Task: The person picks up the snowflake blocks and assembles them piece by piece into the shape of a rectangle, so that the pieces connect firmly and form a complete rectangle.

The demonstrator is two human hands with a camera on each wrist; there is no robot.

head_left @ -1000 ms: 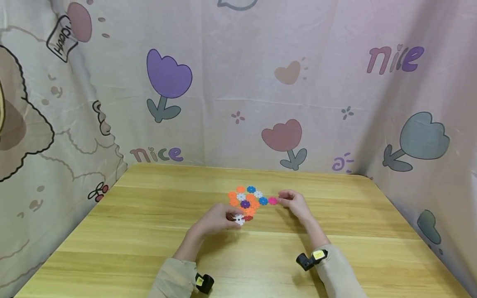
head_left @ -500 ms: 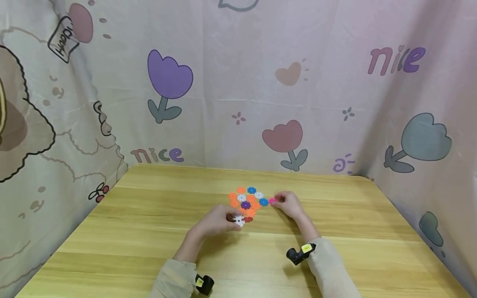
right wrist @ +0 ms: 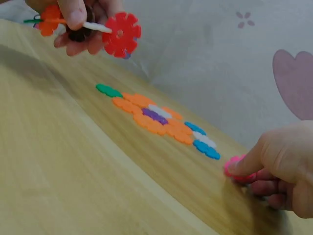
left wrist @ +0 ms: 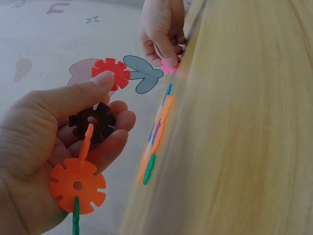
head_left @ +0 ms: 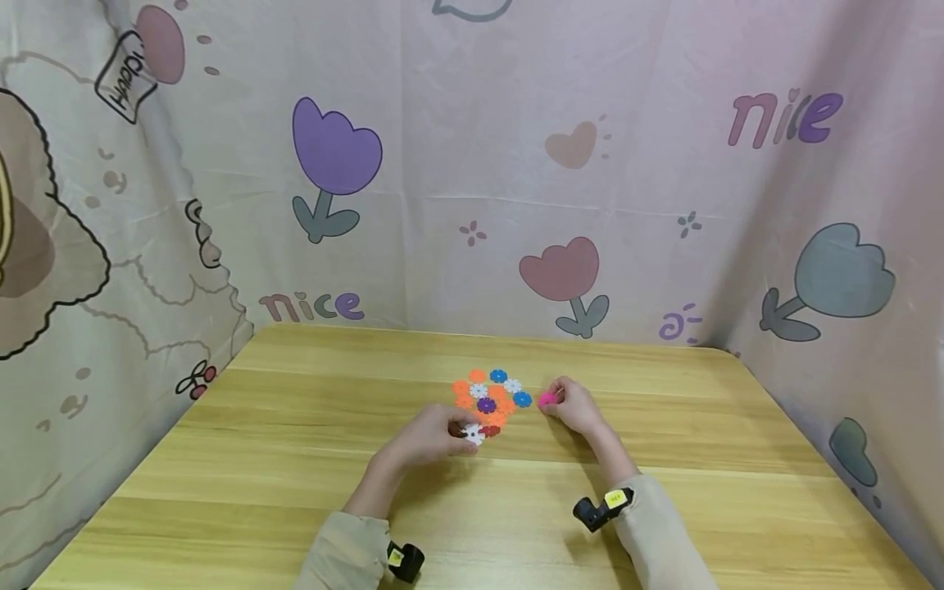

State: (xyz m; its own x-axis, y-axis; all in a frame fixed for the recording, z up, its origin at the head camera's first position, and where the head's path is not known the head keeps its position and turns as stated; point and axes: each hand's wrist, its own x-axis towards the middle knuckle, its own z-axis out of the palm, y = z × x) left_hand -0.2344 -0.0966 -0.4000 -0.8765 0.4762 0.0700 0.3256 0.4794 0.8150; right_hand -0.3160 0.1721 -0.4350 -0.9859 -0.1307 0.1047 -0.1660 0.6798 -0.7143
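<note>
My left hand grips a chain of slotted snowflake discs above the table. Along it run a green disc, an orange disc, a dark brown disc between thumb and fingers, a white disc and a red disc at the end. Thumb and fingers of my right hand pinch a pink disc low over the wood, right of the loose pile. The fingers partly hide the pink disc.
Loose discs lie flat in a group on the wooden table: several orange ones, a purple disc, a green one, plus blue and white ones. A printed cloth hangs behind the table.
My right hand reached left to the pink disc, took hold of it and drew it slightly right, away from the blue disc. The left hand with its chain has stayed put.
</note>
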